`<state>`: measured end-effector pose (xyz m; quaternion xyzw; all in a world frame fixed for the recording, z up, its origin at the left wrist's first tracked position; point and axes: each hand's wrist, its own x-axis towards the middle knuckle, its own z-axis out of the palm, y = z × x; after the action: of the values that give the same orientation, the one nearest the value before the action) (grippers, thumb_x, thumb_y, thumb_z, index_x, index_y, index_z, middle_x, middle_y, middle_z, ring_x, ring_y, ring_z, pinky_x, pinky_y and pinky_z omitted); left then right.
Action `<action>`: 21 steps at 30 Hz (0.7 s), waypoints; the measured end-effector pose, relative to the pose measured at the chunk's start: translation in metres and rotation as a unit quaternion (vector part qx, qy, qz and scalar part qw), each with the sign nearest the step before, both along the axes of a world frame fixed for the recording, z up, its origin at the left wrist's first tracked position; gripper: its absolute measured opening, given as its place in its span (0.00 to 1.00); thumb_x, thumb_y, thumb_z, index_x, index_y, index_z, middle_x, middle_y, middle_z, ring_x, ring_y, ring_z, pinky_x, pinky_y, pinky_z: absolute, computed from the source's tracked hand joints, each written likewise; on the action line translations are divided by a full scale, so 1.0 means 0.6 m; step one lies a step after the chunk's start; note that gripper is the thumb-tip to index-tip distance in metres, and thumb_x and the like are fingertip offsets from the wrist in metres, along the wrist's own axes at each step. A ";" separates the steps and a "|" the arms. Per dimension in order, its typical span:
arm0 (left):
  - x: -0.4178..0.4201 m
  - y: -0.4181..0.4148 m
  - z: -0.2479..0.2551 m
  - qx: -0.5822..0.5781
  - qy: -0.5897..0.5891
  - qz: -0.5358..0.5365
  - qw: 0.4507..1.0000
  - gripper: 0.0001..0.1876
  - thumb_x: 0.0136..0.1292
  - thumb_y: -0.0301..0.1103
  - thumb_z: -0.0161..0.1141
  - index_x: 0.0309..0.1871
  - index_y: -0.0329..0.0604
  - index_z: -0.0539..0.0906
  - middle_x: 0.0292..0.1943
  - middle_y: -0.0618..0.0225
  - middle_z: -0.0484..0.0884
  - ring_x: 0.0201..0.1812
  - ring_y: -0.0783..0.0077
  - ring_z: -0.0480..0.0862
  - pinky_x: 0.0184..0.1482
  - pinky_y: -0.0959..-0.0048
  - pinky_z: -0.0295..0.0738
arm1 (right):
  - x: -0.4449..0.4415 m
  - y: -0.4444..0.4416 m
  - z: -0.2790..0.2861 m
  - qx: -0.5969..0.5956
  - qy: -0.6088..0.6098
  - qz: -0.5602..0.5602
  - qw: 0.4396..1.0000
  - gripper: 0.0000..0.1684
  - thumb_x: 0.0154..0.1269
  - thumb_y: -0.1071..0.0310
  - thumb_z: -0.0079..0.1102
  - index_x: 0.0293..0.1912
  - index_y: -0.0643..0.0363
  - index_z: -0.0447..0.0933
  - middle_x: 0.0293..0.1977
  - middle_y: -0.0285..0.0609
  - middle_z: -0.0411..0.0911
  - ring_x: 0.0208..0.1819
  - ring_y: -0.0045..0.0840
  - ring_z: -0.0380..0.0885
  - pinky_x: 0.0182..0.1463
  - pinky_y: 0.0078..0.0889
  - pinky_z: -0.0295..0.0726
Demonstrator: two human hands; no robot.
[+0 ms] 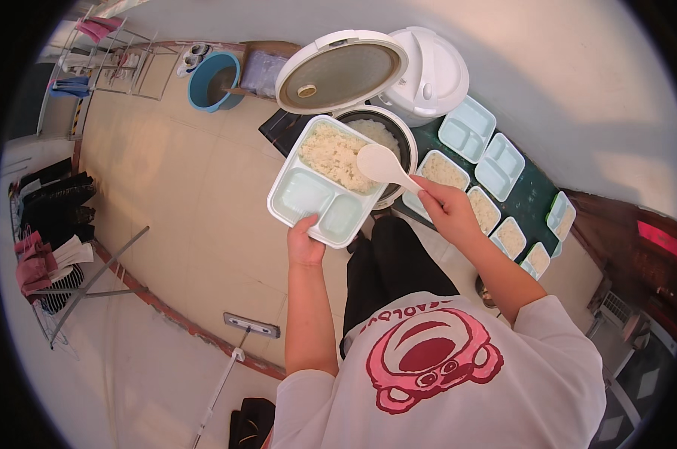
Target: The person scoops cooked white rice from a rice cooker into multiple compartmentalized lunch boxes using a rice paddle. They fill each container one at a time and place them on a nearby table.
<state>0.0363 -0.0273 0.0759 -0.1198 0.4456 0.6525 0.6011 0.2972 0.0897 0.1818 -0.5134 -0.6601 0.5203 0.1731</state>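
Note:
My left hand grips the near edge of a pale green compartment tray, thumb over the rim. Cooked rice fills its large compartment; the two smaller ones hold nothing. In my right hand is a white rice paddle, its blade over the rice, whether touching I cannot tell. Partly behind the tray stands a rice cooker with its lid raised and white rice inside. To the right, several similar trays with rice lie on a dark green table.
A second rice cooker, lid down, stands behind the raised lid. Two trays without rice lie near the wall. A blue bucket and a cardboard box are on the floor. A flat mop and clothes racks are at left.

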 end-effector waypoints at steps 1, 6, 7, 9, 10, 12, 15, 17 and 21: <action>0.000 0.002 0.004 0.003 0.005 -0.004 1.000 0.30 0.57 0.18 0.50 0.67 0.30 0.62 0.61 0.51 0.71 0.62 0.50 0.73 0.65 0.54 0.70 | 0.001 -0.007 0.006 -0.002 0.010 0.000 1.000 0.18 0.71 0.71 0.51 0.58 0.57 0.76 0.23 0.35 0.74 0.26 0.14 0.69 0.33 0.23 0.70; 0.005 -0.006 0.021 -0.009 -0.013 0.001 1.000 0.31 0.57 0.17 0.50 0.68 0.31 0.61 0.63 0.52 0.70 0.63 0.50 0.72 0.65 0.54 0.70 | 0.015 -0.053 0.009 0.077 -0.047 -0.005 0.996 0.18 0.72 0.70 0.50 0.58 0.58 0.76 0.21 0.30 0.67 0.24 0.11 0.63 0.30 0.18 0.66; 0.006 -0.010 0.027 -0.009 -0.011 0.000 1.000 0.32 0.57 0.17 0.50 0.68 0.31 0.61 0.63 0.52 0.69 0.63 0.51 0.72 0.65 0.55 0.70 | 0.024 -0.063 0.011 0.044 -0.030 -0.037 0.998 0.18 0.72 0.70 0.50 0.58 0.58 0.76 0.21 0.29 0.67 0.24 0.10 0.63 0.29 0.18 0.65; 0.004 -0.014 0.039 -0.016 0.003 -0.015 1.000 0.32 0.57 0.17 0.50 0.68 0.32 0.61 0.63 0.52 0.69 0.63 0.51 0.72 0.65 0.55 0.70 | 0.038 -0.080 0.019 -0.020 0.005 -0.103 0.994 0.18 0.72 0.70 0.50 0.58 0.59 0.76 0.21 0.28 0.67 0.24 0.09 0.62 0.29 0.17 0.64; 0.003 -0.014 0.044 -0.019 0.010 -0.024 0.999 0.32 0.57 0.17 0.50 0.68 0.32 0.61 0.63 0.52 0.69 0.63 0.51 0.72 0.65 0.55 0.70 | 0.041 -0.090 0.021 -0.030 0.035 -0.132 0.990 0.18 0.72 0.69 0.50 0.58 0.59 0.77 0.22 0.26 0.67 0.24 0.08 0.63 0.28 0.16 0.63; 0.005 -0.019 0.054 -0.011 0.021 -0.049 0.999 0.32 0.57 0.17 0.50 0.68 0.32 0.61 0.63 0.52 0.69 0.63 0.51 0.72 0.65 0.54 0.69 | 0.035 -0.103 0.016 -0.074 0.115 -0.165 0.977 0.18 0.73 0.68 0.50 0.58 0.59 0.77 0.23 0.26 0.68 0.24 0.09 0.63 0.28 0.16 0.63; 0.031 -0.024 0.056 -0.002 0.014 -0.085 0.996 0.32 0.57 0.17 0.50 0.68 0.31 0.60 0.63 0.51 0.69 0.64 0.51 0.71 0.66 0.54 0.69 | 0.027 -0.116 0.003 -0.060 0.124 -0.192 0.972 0.18 0.73 0.67 0.50 0.59 0.58 0.76 0.23 0.26 0.68 0.24 0.09 0.63 0.28 0.16 0.64; 0.049 -0.021 0.055 0.005 0.017 -0.112 0.994 0.32 0.58 0.17 0.50 0.68 0.31 0.60 0.63 0.51 0.69 0.64 0.51 0.71 0.66 0.54 0.69 | 0.048 -0.128 -0.004 -0.026 0.071 -0.216 0.973 0.19 0.73 0.66 0.51 0.60 0.57 0.76 0.23 0.26 0.68 0.24 0.09 0.62 0.28 0.16 0.64; 0.117 0.001 0.066 0.013 0.048 -0.187 0.981 0.32 0.56 0.16 0.50 0.68 0.31 0.60 0.63 0.51 0.69 0.64 0.50 0.71 0.66 0.53 0.69 | 0.118 -0.156 0.028 -0.048 0.178 -0.270 0.945 0.18 0.72 0.66 0.51 0.58 0.58 0.77 0.26 0.27 0.72 0.25 0.09 0.65 0.29 0.16 0.66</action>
<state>0.1063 -0.0267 0.1156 0.0048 0.4801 0.5389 0.6922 0.3683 -0.0040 0.1988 -0.5789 -0.4296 0.5683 0.3968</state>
